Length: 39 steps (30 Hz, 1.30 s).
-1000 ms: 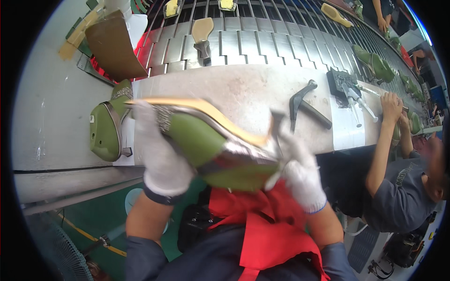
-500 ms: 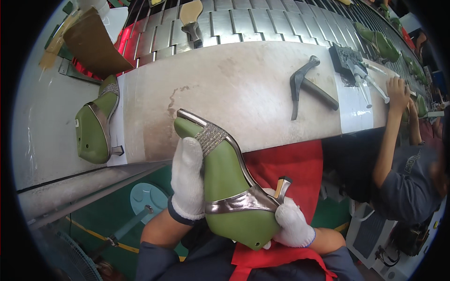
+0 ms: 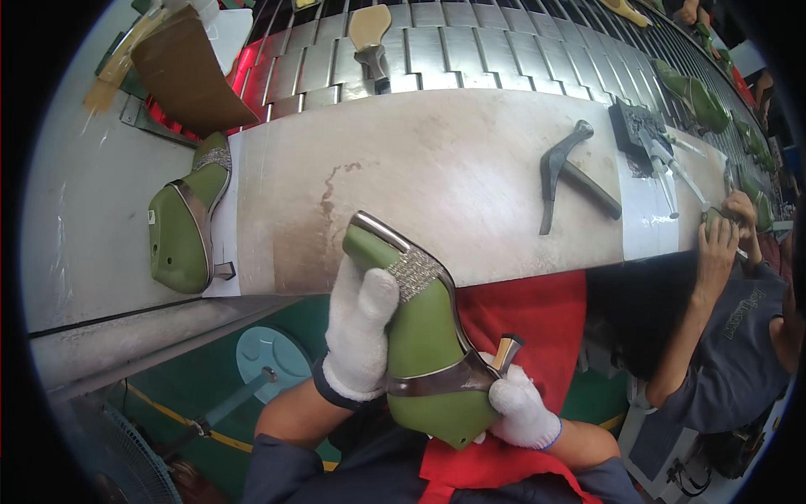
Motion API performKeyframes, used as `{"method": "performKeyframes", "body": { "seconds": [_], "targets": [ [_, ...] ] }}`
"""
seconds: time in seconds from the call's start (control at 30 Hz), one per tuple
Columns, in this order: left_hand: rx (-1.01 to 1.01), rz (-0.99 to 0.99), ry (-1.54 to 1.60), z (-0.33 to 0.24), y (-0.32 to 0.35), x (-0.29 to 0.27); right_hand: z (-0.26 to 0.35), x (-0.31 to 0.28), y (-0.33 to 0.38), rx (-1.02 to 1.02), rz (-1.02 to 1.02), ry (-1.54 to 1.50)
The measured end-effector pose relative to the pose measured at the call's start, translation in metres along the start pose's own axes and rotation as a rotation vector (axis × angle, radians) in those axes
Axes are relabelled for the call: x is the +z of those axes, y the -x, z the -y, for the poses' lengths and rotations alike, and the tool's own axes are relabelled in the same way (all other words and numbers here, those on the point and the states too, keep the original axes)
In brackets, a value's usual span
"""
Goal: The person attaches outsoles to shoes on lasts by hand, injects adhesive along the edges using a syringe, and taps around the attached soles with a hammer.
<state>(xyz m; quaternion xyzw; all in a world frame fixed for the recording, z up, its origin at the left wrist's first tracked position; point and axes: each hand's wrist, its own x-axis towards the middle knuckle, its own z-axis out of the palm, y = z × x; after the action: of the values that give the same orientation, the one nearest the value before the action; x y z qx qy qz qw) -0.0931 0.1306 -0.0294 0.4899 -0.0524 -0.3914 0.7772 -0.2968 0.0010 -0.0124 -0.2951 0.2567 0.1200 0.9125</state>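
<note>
Green shoe last with silver-strapped sandal upper (image 3: 432,353) now drawn off the bench, held low over the red apron (image 3: 520,311), toe tipped up toward the bench edge, heel end down near the body. A second ago held higher and level above the bench; half a second ago already lowered; since then turned little, brought slightly closer. Reads as lift-and-inspect giving way to work in the lap, judged from posture only.

Left hand (image 3: 359,336), white cotton glove, wrapped along the last's left flank, fingers together and clamped on it. Right hand (image 3: 520,407), gloved, closed round the heel end just beside the gold-tipped stiletto heel (image 3: 508,353), fingers curled shut on it.

Second lasted green sandal (image 3: 186,225) lying on its side at the bench's left end, unmoved. Shoemaker's hammer (image 3: 571,172) resting on the pale worktop (image 3: 437,160), well apart from both hands. Metal slat conveyor (image 3: 470,50) behind, carrying a tan insole on a stand (image 3: 369,38). Neighbouring worker's hand (image 3: 722,239) busy at the bench's right end.
</note>
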Motion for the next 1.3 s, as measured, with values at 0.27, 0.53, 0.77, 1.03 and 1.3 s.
{"method": "performKeyframes", "body": {
  "seconds": [0.27, 0.53, 0.77, 1.03, 1.3],
  "targets": [
    [0.052, 0.015, -0.066, -0.003, 0.005, 0.006, -0.016, -0.014, -0.006, 0.038, 0.028, -0.047],
    [-0.178, 0.157, -0.006, -0.015, 0.007, 0.013, -0.01, -0.021, 0.008, -0.258, -0.01, 0.528],
    [-0.362, 0.263, 0.011, -0.017, 0.004, -0.004, 0.093, -0.099, 0.022, -0.612, -0.498, 0.427],
    [-0.564, 0.306, -0.08, 0.004, 0.006, -0.002, 0.241, -0.147, 0.01, -1.175, -0.935, 0.938],
    [-0.548, 0.31, -0.099, 0.005, 0.006, -0.01, 0.285, -0.126, 0.015, -0.874, -0.716, 1.412]
  ]
}}
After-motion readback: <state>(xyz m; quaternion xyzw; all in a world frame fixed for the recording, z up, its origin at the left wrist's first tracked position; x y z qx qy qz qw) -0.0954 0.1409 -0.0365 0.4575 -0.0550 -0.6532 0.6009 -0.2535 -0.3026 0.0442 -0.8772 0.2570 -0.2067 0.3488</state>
